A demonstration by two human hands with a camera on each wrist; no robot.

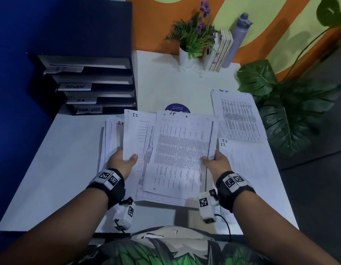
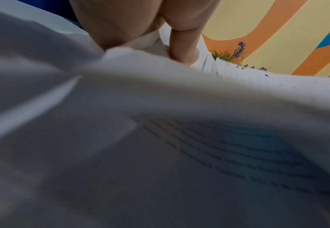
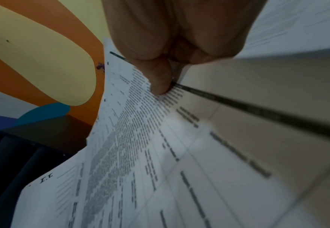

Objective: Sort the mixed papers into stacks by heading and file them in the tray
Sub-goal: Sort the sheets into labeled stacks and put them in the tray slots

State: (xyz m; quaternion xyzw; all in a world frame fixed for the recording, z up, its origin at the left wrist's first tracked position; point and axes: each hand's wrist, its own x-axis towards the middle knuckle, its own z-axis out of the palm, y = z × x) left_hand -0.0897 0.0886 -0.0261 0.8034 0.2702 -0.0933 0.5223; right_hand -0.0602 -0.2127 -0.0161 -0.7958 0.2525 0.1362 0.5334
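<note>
1. Looking down from the head view: the left hand (image 1: 121, 160) and right hand (image 1: 217, 161) each pinch a side edge of a fanned bundle of I.T. papers (image 1: 177, 150), raised over the white desk (image 1: 60, 169). An I.T. stack (image 1: 248, 165) and a Task List stack (image 1: 239, 115) lie to the right; the labelled tray (image 1: 97, 87) stands far left.
2. Left wrist view: fingers (image 2: 181, 46) grip blurred sheets.
3. Right wrist view: the thumb (image 3: 158, 77) presses on the printed page.
</note>
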